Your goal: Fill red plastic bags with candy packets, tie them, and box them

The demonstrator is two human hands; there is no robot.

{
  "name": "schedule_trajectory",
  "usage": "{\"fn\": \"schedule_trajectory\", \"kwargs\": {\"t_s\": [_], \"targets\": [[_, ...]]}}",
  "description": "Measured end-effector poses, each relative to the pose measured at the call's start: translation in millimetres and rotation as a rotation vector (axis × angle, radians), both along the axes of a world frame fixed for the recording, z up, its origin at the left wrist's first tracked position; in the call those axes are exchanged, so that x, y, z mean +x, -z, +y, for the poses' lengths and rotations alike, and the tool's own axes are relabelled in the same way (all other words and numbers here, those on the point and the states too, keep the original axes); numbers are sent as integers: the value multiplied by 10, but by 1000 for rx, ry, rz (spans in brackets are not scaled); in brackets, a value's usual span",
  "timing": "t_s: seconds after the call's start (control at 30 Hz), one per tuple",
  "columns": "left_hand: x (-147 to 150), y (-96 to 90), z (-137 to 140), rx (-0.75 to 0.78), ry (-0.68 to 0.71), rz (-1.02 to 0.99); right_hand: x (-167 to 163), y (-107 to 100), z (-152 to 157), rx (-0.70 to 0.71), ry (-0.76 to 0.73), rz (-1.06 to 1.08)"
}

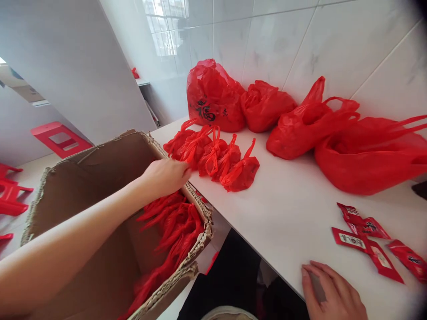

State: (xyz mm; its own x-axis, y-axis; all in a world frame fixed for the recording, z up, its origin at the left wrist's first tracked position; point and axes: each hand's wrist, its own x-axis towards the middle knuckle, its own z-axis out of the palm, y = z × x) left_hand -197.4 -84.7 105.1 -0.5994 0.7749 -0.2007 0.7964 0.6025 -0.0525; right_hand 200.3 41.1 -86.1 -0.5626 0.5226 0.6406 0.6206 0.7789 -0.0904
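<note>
My left hand [168, 178] reaches across the cardboard box [100, 160] to the table's edge. Its fingers are curled closed beside a row of small knotted red plastic bags [213, 155]; what they grip, if anything, is hidden. Below that hand, more small red plastic bags [176, 226] lie heaped along the box's right side. My right hand [333, 291] rests at the near edge of the white table [283, 209], thumb and fingers apart, holding nothing. Several red printed packets [353, 240] lie just beyond it.
Larger red plastic bags stand along the tiled wall, among them an upright one with black characters [216, 102] and a wide one with loop handles [367, 155]. Red plastic stools [13, 195] are on the floor at left. The box's ragged rim rises beside the table.
</note>
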Motion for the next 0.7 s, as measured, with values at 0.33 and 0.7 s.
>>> {"fn": "schedule_trajectory", "kwargs": {"t_s": [0.33, 0.7], "targets": [[650, 297, 1879, 127, 278, -130, -15, 15, -94, -25, 54, 29], [-605, -678, -232, 112, 40, -596, 96, 102, 74, 39, -87, 37]]}}
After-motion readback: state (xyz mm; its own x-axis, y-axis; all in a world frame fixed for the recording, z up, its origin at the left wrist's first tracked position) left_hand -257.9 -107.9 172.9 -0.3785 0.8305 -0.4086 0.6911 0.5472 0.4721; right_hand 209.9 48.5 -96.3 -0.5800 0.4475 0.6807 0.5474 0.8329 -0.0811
